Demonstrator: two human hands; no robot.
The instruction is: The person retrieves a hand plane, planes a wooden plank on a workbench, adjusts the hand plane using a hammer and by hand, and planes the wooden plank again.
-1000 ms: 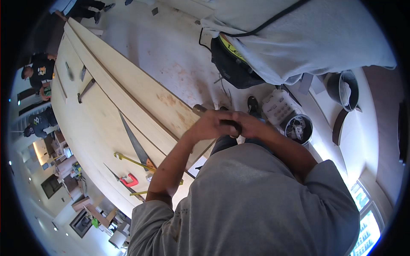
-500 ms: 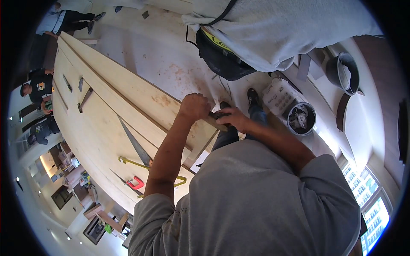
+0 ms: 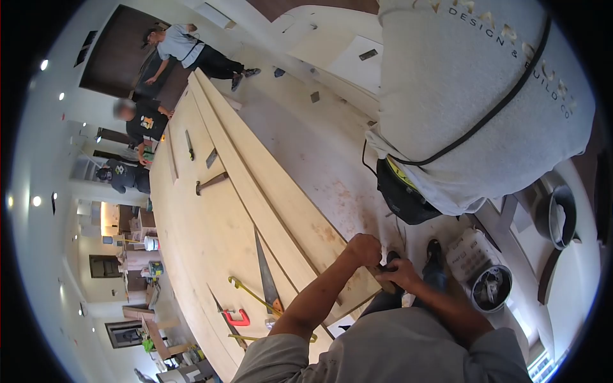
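Observation:
My left hand is closed in a fist at the near end of a long pale wooden board. Close beside it, the fingers of my right hand curl around a small dark object at the board's corner. The hands largely cover that object, so its kind is unclear. Left of my forearm, on the wooden worktop, lie a handsaw, a red clamp and a yellow-green bar tool. Farther up rests a hammer.
A person in a grey shirt stands close on the right, wearing a black waist bag. Buckets, including a dark bucket, stand on the floor to the right. Several other people are around the worktop's far end.
My view has swung up and left, so hands and worktop appear lower and farther right. Both hands stay together at the board's end. The far person in grey has lowered an arm.

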